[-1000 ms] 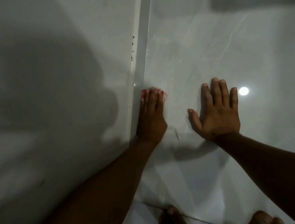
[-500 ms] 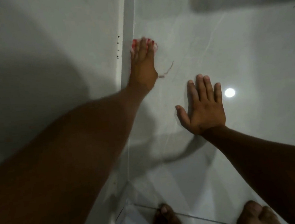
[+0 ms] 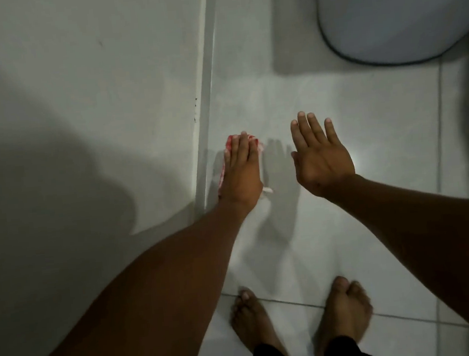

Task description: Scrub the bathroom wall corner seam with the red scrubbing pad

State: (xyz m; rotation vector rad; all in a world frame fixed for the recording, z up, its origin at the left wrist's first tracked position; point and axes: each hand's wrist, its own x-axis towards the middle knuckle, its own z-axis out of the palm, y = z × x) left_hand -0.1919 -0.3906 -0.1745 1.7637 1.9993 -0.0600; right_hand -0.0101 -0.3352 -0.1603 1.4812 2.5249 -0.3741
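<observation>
Down beside the pale vertical corner seam (image 3: 207,129), my left hand (image 3: 241,174) has slid lower, fingers together flattening the red scrubbing pad (image 3: 229,145) on the tile, right hand (image 3: 320,156) spread, lifting off.

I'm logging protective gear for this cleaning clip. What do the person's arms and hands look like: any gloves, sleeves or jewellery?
None visible. The left hand and right hand are bare, with no gloves, rings or watch. Both forearms are bare as far as the frame shows, no sleeves in view. Nails look short and unpainted.
</observation>
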